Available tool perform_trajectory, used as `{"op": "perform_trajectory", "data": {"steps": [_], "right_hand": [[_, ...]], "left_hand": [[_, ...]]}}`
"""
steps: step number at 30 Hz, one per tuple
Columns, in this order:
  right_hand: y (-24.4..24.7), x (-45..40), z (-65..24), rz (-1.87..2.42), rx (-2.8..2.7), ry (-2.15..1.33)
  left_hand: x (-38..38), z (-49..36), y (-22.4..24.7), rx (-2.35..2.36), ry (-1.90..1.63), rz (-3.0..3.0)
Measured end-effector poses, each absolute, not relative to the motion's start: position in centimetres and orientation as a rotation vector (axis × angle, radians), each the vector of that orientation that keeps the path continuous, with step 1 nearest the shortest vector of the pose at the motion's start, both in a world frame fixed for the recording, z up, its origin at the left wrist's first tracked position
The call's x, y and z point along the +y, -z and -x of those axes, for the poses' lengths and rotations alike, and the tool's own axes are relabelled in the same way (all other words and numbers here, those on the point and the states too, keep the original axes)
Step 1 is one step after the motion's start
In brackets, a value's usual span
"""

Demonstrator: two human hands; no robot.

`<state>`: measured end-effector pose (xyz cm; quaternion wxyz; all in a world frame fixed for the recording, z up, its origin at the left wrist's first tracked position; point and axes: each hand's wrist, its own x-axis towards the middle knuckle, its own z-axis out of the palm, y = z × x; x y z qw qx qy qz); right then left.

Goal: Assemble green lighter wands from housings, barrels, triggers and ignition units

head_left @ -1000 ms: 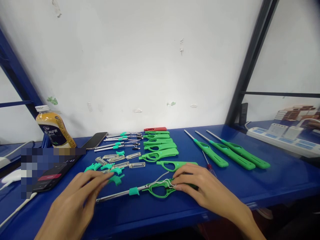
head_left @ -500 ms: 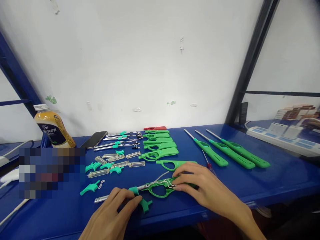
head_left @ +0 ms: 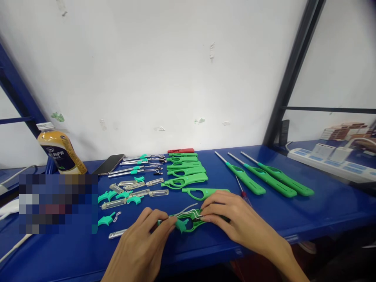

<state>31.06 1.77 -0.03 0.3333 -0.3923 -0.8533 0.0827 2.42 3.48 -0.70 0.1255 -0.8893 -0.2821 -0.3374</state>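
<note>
Pinched in the fingers of my left hand [head_left: 143, 239] is a teal trigger [head_left: 182, 225], held over the front part of an open green lighter housing [head_left: 197, 225]. My right hand [head_left: 237, 217] grips the rear of that housing, and its palm and fingers hide much of the handle. White wires [head_left: 192, 212] run inside the shell to the right fingertips. A metal lighter tube [head_left: 116, 234] lies at the housing's front end, mostly covered by my left hand. Another green housing half [head_left: 202, 192] rests just behind the right fingers.
Several lighter tubes with wires [head_left: 141, 161], clear fuel tanks [head_left: 141, 193] and teal triggers [head_left: 107, 219] lie left. Green housing halves [head_left: 188, 180] and a red one [head_left: 180, 150] stand in a column. At right are three whole lighters [head_left: 249, 182], a screwdriver [head_left: 243, 194] and a power strip [head_left: 335, 162].
My left hand has moved right and up from the tube, carrying the teal trigger from the table to over the housing. My right hand keeps its grip.
</note>
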Motion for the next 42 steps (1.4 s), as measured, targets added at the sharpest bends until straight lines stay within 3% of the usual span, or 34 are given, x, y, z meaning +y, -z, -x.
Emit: {"op": "perform_trajectory", "data": {"steps": [42], "right_hand": [[-0.4, 1.7, -30.8, 1.028, -2.232, -0.247]], "left_hand": [[5.0, -4.8, 1.0, -0.789, 0.992, 2.643]]}}
